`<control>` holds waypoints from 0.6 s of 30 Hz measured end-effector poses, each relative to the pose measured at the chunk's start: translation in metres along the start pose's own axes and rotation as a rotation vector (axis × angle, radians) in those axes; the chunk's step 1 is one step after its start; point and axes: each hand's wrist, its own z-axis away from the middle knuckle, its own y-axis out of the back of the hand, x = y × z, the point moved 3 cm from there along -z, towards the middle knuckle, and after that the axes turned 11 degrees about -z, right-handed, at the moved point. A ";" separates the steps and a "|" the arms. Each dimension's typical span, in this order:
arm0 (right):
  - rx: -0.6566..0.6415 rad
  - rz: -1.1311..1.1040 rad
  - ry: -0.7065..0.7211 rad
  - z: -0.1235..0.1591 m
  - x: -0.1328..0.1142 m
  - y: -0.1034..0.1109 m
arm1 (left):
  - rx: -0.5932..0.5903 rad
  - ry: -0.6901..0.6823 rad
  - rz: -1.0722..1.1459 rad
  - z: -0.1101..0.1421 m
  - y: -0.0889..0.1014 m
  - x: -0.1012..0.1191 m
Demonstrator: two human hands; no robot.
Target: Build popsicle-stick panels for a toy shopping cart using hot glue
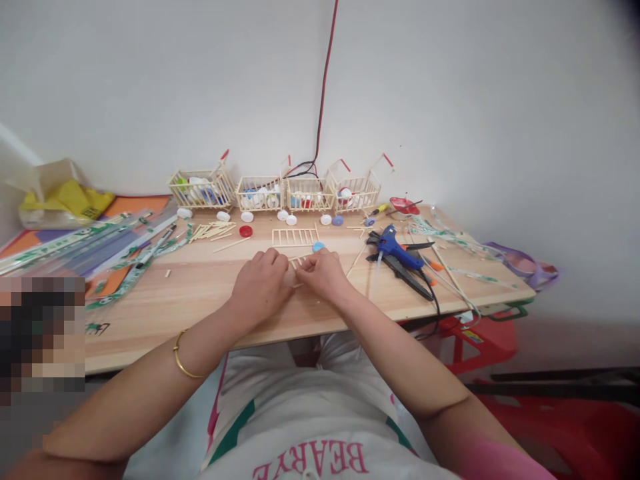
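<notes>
At the middle of the table, my left hand [263,287] has its fingers curled down on the left side of a small wooden-stick frame [299,261]. My right hand [324,275] pinches at the right side of this frame, thumb and fingers pressed together. Most of the frame lies hidden beneath both hands. Just beyond them is a ladder-like stick panel [295,237] lying flat, with a blue bottle cap [319,247] by its near right corner. Farther left are a red cap [245,231] and a pile of short wooden sticks [213,231].
Several miniature stick carts [260,193] filled with caps line the wall. A blue glue gun [397,250] rests on black-handled cutters [407,277] at right. Plastic-wrapped packs [100,243] cover the left. A red bowl [404,206] sits at back right, a red stool [480,343] below.
</notes>
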 end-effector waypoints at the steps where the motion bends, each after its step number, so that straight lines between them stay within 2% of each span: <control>1: 0.004 0.000 0.004 0.000 -0.001 0.000 | 0.006 0.001 0.001 0.000 0.000 0.000; 18: 0.037 0.030 -0.002 0.002 -0.001 -0.005 | 0.052 -0.030 -0.017 -0.001 -0.005 -0.001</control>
